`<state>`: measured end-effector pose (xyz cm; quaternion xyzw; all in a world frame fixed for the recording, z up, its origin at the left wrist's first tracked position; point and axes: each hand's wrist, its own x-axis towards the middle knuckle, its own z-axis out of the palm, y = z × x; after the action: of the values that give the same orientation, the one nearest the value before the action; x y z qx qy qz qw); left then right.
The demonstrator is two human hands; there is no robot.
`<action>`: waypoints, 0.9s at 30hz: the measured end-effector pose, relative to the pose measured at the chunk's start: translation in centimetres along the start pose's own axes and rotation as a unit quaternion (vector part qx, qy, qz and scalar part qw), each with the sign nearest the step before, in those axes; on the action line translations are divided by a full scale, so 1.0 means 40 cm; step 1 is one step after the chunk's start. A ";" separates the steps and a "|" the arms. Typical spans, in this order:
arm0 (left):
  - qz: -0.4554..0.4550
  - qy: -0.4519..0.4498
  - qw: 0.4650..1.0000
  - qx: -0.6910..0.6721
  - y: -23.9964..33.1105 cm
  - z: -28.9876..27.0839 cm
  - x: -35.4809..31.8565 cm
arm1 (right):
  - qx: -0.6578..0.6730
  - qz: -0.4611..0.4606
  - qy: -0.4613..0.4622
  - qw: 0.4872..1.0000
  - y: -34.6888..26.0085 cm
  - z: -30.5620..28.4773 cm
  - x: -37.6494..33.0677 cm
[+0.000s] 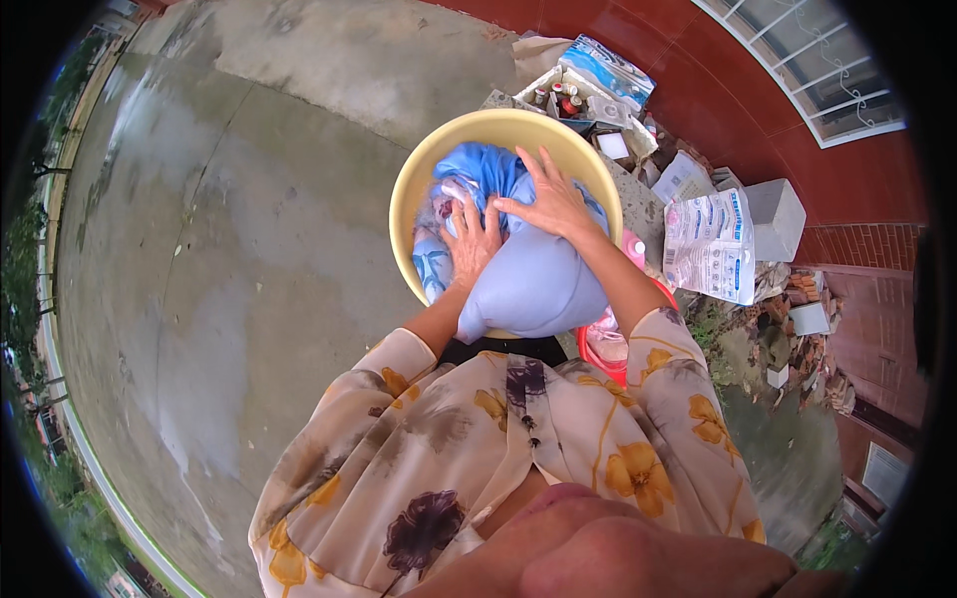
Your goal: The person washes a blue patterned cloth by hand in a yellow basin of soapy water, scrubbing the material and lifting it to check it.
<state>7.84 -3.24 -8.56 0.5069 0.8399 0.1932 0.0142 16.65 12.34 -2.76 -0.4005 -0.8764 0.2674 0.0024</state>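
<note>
Flowered fabric of a blouse (528,429) is spread across the lower middle of the frame, with 2 bare forearms extended from its sleeves toward a yellow basin (401,214) at upper center. Inside the basin, a light-blue garment (543,284) is heaped, its lower part draped over the near rim. Brighter blue cloth (478,164) is bunched at the far side, and a patterned blue piece (432,264) is seen at the left. On the pile, the left hand (472,237) is laid open, fingers spread; the right hand (554,202) is placed just beside it, also open, on the light-blue garment. Pink cloth (608,342) is held in a red basin (610,371), partly hidden, at lower right of the yellow one. Near the red wall (738,110) at upper right, a printed plastic bag (710,244) is seen.
</note>
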 end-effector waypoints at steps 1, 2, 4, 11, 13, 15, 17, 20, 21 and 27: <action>-0.010 -0.039 0.998 0.039 -0.017 0.042 0.002 | -0.021 0.016 -0.031 0.999 -0.028 -0.004 0.021; -0.016 -0.058 0.998 0.022 -0.013 0.058 0.014 | -0.042 0.038 -0.061 0.997 -0.037 -0.008 0.038; -0.031 -0.095 0.995 -0.013 -0.002 0.087 0.037 | -0.041 0.040 -0.059 0.997 -0.009 0.019 0.089; -0.045 -0.164 0.985 0.038 -0.001 0.164 0.105 | 0.027 0.113 -0.135 0.984 0.062 0.074 0.208; -0.048 -0.182 0.982 0.029 -0.016 0.173 0.115 | 0.064 0.135 -0.140 0.979 0.072 0.095 0.217; -0.053 -0.201 0.978 0.017 -0.035 0.176 0.129 | 0.117 0.156 -0.128 0.972 0.074 0.108 0.222; -0.053 -0.224 0.973 -0.002 -0.044 0.169 0.153 | 0.123 0.164 -0.076 0.976 0.095 0.139 0.234; -0.034 -0.272 0.960 -0.056 -0.030 0.130 0.217 | 0.160 0.100 0.085 0.978 0.262 0.293 0.296; -0.043 -0.291 0.952 -0.087 -0.056 0.113 0.231 | 0.185 0.076 0.109 0.974 0.258 0.317 0.288; -0.177 -0.274 0.757 -0.567 -0.230 -0.101 0.295 | 0.241 -0.032 0.200 0.949 0.047 0.092 0.183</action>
<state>-6.58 1.84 -5.91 0.2800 0.6117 0.4810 0.5622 12.19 16.76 -8.35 -0.4054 -0.7794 0.3851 0.2826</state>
